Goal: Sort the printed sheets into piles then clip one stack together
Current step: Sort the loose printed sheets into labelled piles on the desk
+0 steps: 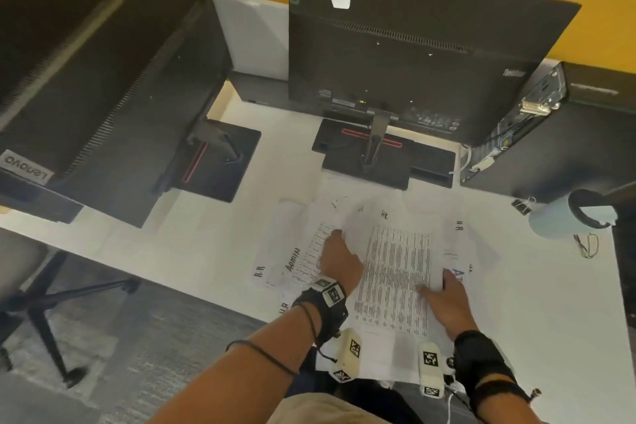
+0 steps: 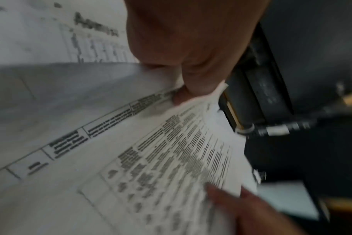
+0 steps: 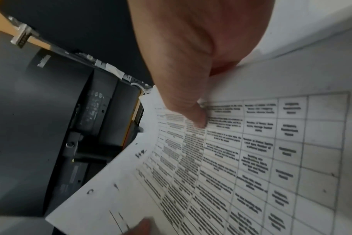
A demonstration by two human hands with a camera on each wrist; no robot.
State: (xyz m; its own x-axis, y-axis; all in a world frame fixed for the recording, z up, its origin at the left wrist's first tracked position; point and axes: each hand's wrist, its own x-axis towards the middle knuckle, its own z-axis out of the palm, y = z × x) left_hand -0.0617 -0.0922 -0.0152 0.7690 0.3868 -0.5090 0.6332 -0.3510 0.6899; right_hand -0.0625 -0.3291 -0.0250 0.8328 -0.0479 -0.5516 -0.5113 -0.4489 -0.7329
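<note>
Several printed sheets lie fanned on the white desk (image 1: 192, 244), some hand-marked "Admin" (image 1: 293, 260), "A.R" (image 1: 258, 271) and "H.R". On top, a sheet with a dense printed table (image 1: 395, 275) curves up off the pile. My left hand (image 1: 339, 237) pinches its left edge; in the left wrist view the paper runs between the fingers of that hand (image 2: 181, 93). My right hand (image 1: 433, 286) holds the sheet's right side, and in the right wrist view its thumb (image 3: 199, 120) lies on the table sheet (image 3: 251, 159) with the fingers hidden beneath. A black binder clip (image 1: 523, 205) lies at the right.
Two black monitors (image 1: 395, 55) (image 1: 103, 79) stand on bases just behind the sheets. A small black computer (image 1: 550, 134) and a pale cup (image 1: 550, 222) sit at the right, with a second clip (image 1: 588, 244) near the desk's right edge. An office chair (image 1: 41, 286) is left.
</note>
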